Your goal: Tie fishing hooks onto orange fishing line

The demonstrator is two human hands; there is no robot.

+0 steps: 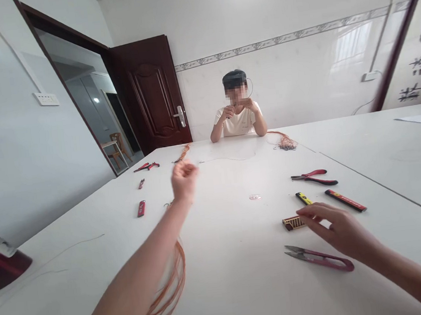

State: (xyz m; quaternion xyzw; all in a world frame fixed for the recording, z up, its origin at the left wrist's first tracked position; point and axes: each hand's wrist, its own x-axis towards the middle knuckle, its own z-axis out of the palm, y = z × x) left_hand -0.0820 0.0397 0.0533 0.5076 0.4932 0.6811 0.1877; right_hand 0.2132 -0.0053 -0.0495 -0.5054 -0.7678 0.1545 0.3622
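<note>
My left hand (185,180) is raised over the table's middle left, its fingers curled in and blurred by motion; anything in them is too small to make out. Beneath that forearm lies a bundle of orange-brown cords (180,261), partly hidden. My right hand (332,225) hovers low at the right, fingers stretched out and thumb apart. Its fingertips overlap the right end of a small abacus-like piece (292,223); contact is unclear. Purple thread snips (321,257) lie just below, with a yellow-and-black case (304,198) and a red-and-black case (346,200) above.
Red-handled pliers (314,176) lie farther right. At left are more pliers (147,167), a red lighter-like item (141,209) and a dark red flask (3,259). Cord bundles (286,142) lie near a person (238,119) sitting opposite with both hands raised. A thin line (226,160) crosses the table.
</note>
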